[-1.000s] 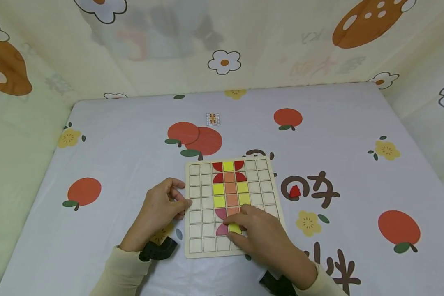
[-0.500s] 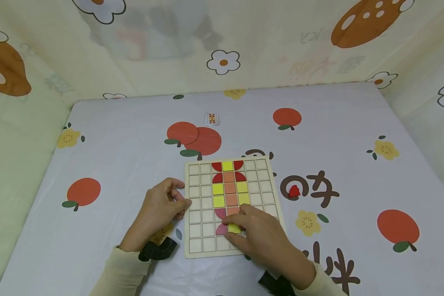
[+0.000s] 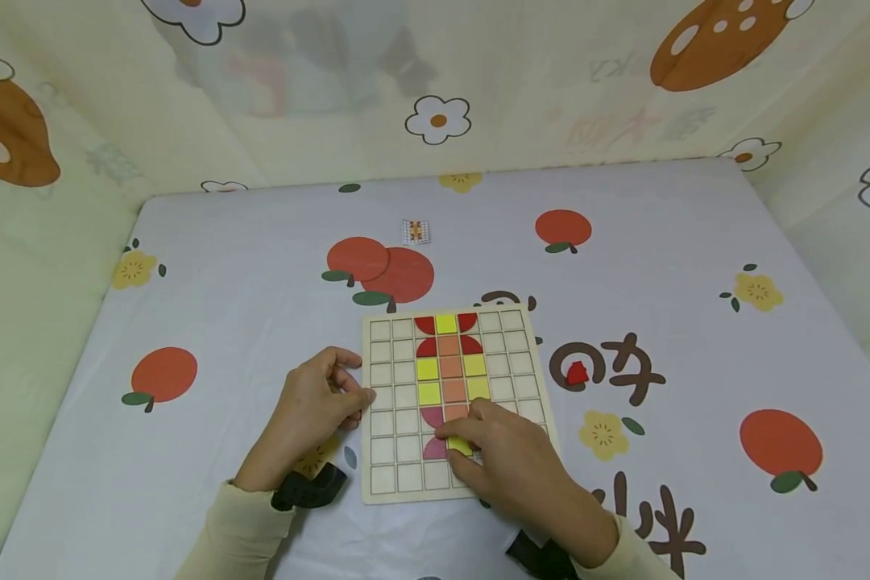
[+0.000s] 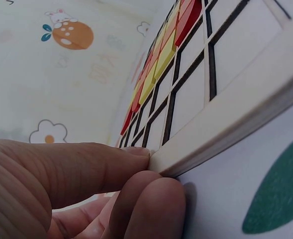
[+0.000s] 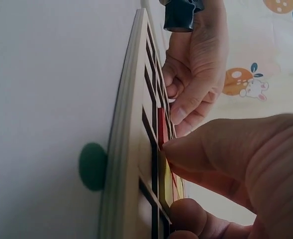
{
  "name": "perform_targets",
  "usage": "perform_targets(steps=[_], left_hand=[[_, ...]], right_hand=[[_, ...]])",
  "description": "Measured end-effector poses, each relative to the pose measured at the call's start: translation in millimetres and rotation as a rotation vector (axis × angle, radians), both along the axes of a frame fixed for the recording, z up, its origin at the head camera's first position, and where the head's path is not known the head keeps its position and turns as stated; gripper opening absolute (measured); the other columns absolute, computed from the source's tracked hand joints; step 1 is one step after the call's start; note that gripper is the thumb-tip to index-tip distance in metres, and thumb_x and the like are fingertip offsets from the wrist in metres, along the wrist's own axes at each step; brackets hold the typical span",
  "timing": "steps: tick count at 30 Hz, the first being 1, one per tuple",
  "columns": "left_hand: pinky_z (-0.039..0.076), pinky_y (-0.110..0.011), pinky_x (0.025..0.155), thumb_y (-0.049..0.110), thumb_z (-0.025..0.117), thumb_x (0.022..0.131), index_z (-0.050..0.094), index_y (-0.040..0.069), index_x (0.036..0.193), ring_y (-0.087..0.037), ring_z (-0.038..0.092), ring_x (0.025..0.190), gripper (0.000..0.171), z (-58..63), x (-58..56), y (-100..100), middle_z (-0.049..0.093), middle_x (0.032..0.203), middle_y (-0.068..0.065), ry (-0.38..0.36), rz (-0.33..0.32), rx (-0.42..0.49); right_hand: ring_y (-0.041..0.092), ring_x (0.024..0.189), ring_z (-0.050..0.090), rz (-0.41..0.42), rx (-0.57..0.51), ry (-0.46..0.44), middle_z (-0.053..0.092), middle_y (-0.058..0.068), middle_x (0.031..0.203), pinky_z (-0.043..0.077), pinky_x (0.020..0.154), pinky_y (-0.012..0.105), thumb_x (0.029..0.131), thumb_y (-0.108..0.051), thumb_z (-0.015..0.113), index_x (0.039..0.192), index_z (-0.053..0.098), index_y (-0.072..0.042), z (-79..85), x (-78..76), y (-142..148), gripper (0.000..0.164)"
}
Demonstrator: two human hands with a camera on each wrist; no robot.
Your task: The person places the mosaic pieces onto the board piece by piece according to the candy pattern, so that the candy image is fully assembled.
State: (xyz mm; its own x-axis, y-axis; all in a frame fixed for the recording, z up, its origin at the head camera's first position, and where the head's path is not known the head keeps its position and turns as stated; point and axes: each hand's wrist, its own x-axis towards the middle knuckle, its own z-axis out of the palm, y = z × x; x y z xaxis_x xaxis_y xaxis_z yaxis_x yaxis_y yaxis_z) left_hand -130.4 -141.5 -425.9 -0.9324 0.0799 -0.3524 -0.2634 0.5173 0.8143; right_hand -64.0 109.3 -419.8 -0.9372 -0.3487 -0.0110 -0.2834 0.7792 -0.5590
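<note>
A pale wooden grid board [image 3: 384,424] lies on the table, with coloured tiles down its middle columns. My left hand [image 3: 319,396] holds the board's left edge, thumb [image 4: 101,164] on the rim and fingertips against its side. Bent over the lower part of the board, my right hand [image 3: 518,459] has thumb and fingers around a yellow square tile [image 3: 459,445]. In the right wrist view the thumb [image 5: 191,149] touches that tile's end beside a red-looking piece. Purple quarter-round tiles [image 3: 435,448] sit to its left. My right hand hides the cells beneath it.
A small red piece [image 3: 577,373] lies on the cloth right of the board. A small patterned card [image 3: 416,232] lies beyond it. The fruit-printed tablecloth [image 3: 261,266] covers the table, and a printed curtain [image 3: 333,145] rises behind.
</note>
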Motion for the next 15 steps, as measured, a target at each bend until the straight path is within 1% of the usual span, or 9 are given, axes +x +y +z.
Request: perform_targets(steps=[4, 9, 15], left_hand=[[0.057, -0.027, 0.056, 0.006, 0.082, 0.087, 0.06, 0.003, 0.122, -0.019, 0.065, 0.056, 0.042, -0.1, -0.1, -0.1, 0.064, 0.083, -0.01, 0.001, 0.0, -0.002], [0.057, -0.027, 0.056, 0.006, 0.083, 0.087, 0.06, 0.004, 0.123, -0.019, 0.065, 0.057, 0.042, -0.3, -0.3, 0.4, 0.064, 0.083, -0.01, -0.002, -0.001, -0.012], [0.057, -0.028, 0.056, 0.007, 0.083, 0.087, 0.06, 0.004, 0.123, -0.019, 0.065, 0.057, 0.042, -0.5, -0.4, 0.3, 0.064, 0.084, -0.01, -0.001, -0.002, -0.013]], right_hand=[[0.003, 0.067, 0.043, -0.005, 0.0, -0.018, 0.049, -0.011, 0.079, 0.038, 0.054, 0.021, 0.084, -0.021, 0.086, 0.109, 0.082, -0.024, 1.4, -0.3, 0.5, 0.026], [0.003, 0.068, 0.046, 0.026, 0.045, -0.014, 0.053, -0.009, 0.082, 0.038, 0.054, 0.021, 0.083, -0.027, 0.088, 0.11, 0.081, -0.026, 0.9, 0.2, -1.3, 0.028], [0.003, 0.067, 0.046, 0.039, 0.046, 0.006, 0.053, -0.008, 0.08, 0.037, 0.053, 0.02, 0.083, -0.025, 0.089, 0.109, 0.082, -0.026, 0.2, 1.1, -3.3, 0.027]])
